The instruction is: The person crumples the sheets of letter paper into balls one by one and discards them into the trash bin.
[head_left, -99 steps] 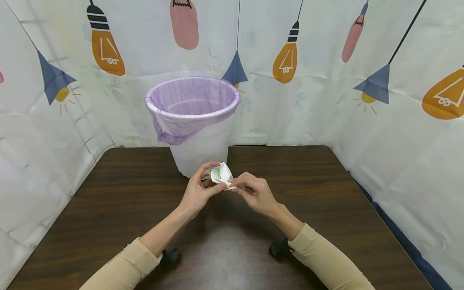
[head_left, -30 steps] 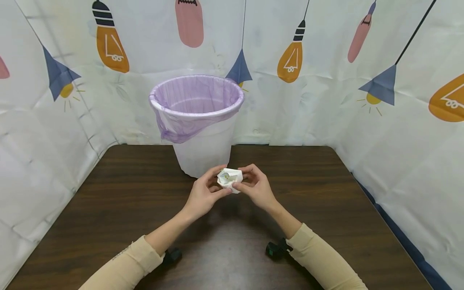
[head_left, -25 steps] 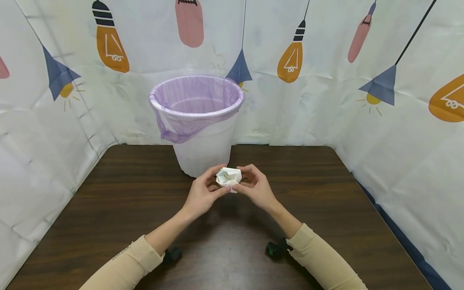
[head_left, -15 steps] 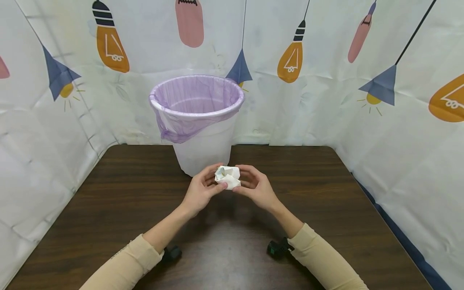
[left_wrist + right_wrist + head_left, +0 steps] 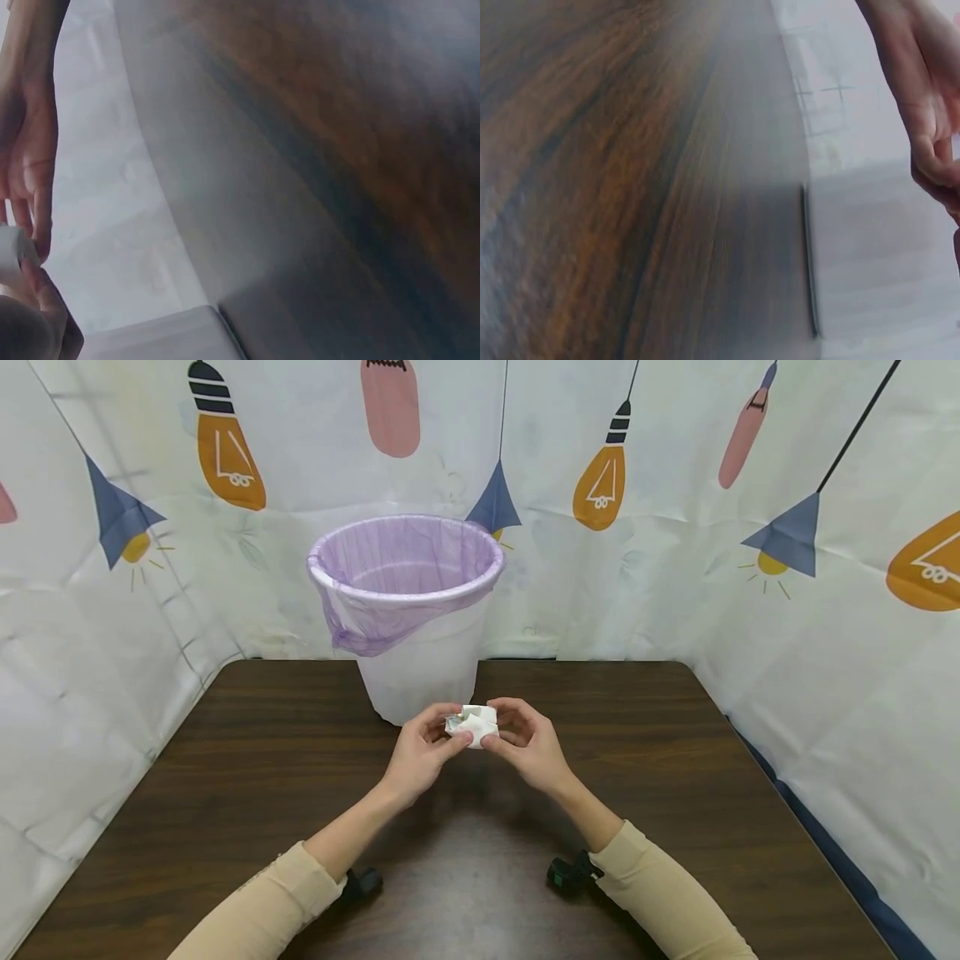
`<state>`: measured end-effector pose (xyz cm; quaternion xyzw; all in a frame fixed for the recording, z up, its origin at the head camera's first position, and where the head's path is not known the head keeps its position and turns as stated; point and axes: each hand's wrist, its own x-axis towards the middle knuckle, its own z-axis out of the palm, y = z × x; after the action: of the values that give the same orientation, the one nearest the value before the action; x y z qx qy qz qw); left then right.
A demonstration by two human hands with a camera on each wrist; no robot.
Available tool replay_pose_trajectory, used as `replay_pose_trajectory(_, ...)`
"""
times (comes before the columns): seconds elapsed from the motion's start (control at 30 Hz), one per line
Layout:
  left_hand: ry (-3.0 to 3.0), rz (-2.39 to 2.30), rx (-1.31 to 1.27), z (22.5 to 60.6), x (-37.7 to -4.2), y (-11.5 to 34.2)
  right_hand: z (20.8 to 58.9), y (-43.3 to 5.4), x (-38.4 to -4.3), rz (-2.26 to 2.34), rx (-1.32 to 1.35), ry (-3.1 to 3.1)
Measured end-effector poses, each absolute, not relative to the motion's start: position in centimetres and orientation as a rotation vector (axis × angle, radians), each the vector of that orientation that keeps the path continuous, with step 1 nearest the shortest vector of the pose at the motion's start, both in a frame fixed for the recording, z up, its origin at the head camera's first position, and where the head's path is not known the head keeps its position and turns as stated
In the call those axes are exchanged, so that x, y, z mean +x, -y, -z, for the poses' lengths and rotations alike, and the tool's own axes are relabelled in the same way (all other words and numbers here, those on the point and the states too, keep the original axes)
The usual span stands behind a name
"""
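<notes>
A small crumpled piece of white paper, folded into a hollow shape with a little colour on its inner side, is held up between both hands over the table. My left hand pinches its left side between thumb and fingers. On the right side, the thumb and fingers of my right hand grip it too. Part of the paper shows at the edge of the left wrist view, near my right hand. In the right wrist view my left hand appears, and the paper is not clearly visible.
A white bin with a purple liner stands just behind the hands. The dark wooden table spreads around them. White curtains with printed lamps enclose the back and sides. Black wrist cameras hang under the sleeves.
The paper has turned in the hands; its opening, which faced up toward me, now looks flatter and more closed. Both hands have shifted slightly, keeping hold of it.
</notes>
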<state>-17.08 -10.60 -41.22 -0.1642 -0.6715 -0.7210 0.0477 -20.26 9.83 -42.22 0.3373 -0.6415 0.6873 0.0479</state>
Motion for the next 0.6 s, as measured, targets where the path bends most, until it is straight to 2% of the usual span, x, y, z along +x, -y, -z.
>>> replay_pose_trajectory(0.6, 1.994, 2.142, -0.401, 41.42, -17.47, 9.56, 42.34, -9.19, -20.28, -2.176, 0.845, 1.926)
